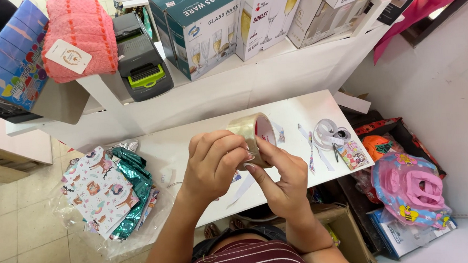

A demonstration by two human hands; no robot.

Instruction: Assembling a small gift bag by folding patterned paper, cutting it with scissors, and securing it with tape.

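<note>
Both hands are raised above the white desk point(192, 144), holding one roll of clear tape point(253, 133) between them, so the roll is in the air and not resting on anything

My left hand point(212, 167) curls over the roll's outer face from the left; its fingers point(227, 148) are closed round the band, a steadying grip that stops the roll turning

My right hand point(282, 179) comes up from below and to the right; thumb and forefinger are pinched shut against the edge of the roll, nail to the tape surface, the posture one uses to feel for a loose end. Whether an end is lifted I cannot tell, the tape being transparent

The roll's pink inner core faces right, toward the wall

On the desk, just right of my hands: a white tape dispenser point(330, 134) with strips of patterned ribbon point(310, 149) beside it, and a small printed card point(352, 154) at the desk's corner, all within easy reach. At the left end, a stack of patterned gift bags point(101, 189) in a clear sleeve overhangs the edge

The shelf point(272, 55) behind carries glassware boxes point(207, 34), a grey label printer point(139, 56) and a folded pink towel point(79, 35). A pink inflatable toy point(410, 189) lies on the floor at right
</note>
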